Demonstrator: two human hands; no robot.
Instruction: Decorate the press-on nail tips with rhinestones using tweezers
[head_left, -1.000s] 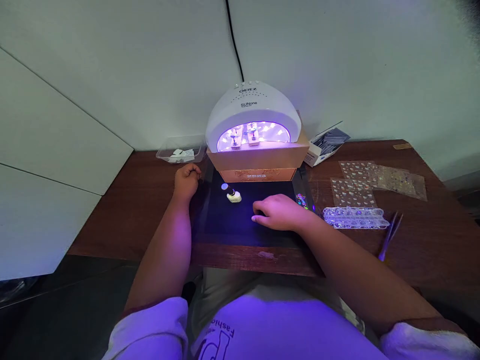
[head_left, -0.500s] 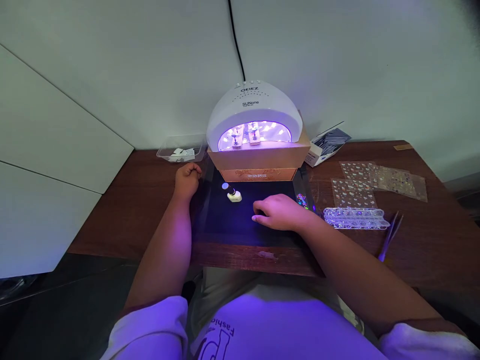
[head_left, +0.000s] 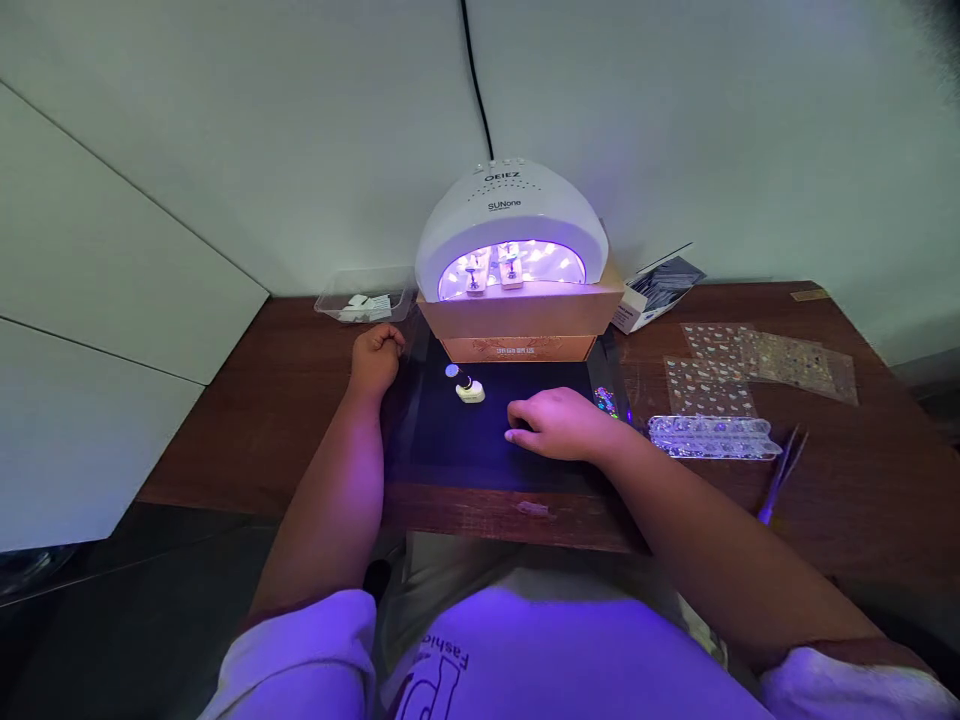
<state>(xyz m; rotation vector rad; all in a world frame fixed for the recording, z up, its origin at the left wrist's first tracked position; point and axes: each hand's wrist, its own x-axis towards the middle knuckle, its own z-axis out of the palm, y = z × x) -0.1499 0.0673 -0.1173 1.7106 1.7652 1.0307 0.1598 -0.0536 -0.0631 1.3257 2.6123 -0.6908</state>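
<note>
view shifted slightly, hands unmoved, lamp lit

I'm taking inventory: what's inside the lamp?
Inside the lamp, at least two small stands show, lit purple; its hood hides whatever lies higher up.

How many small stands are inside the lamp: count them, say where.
2 show inside the white lamp: the left stand toward the opening's left end, the right stand near its middle. More may be hidden deeper inside.
</note>
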